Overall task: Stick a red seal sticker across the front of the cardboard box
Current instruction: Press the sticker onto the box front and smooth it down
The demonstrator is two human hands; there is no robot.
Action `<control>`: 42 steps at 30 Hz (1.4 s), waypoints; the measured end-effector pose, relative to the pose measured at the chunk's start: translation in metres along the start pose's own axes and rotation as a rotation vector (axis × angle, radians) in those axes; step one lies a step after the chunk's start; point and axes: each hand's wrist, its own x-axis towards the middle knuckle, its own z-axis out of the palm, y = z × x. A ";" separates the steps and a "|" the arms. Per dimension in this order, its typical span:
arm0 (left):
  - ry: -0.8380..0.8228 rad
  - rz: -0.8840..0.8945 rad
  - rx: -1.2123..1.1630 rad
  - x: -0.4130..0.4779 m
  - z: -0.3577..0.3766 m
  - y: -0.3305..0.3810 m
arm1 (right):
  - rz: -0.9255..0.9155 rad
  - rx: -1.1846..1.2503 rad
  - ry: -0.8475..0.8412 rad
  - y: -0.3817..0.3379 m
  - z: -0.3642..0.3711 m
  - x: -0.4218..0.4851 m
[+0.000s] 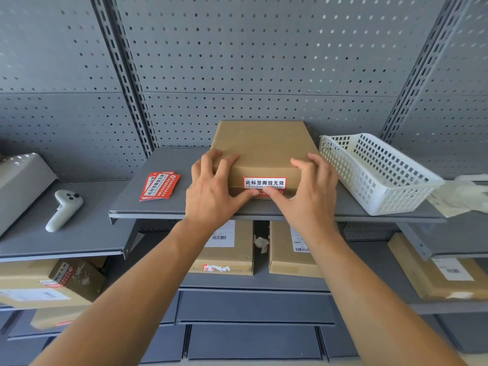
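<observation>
A flat, rectangular brown cardboard box [260, 151] lies on the grey metal shelf [148, 204], its long axis running away from the viewer toward the perforated grey back panel [237, 62], one short end facing forward. A red seal sticker with a white band of black characters [264, 184] sits on that front end, its long axis horizontal, folded over the front top edge onto the front face. The left hand [211, 191] has its fingers spread over the box's front left corner, thumb pressing the sticker's lower part; the right hand [307, 192] mirrors it at the front right corner, fingers apart on the top, thumb touching the sticker beside the left thumb. A small stack of red seal stickers [159, 185] lies on the shelf left of the box, well apart from it, and a white plastic lattice basket [375, 170] stands just beside the box on the right.
</observation>
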 end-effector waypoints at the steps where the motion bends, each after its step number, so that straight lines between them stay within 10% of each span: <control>1: 0.014 -0.007 0.000 0.000 0.002 0.001 | 0.002 -0.001 0.008 0.000 0.002 0.000; 42: 0.039 0.065 -0.340 -0.004 0.001 -0.020 | -0.109 0.112 -0.115 0.024 -0.009 -0.005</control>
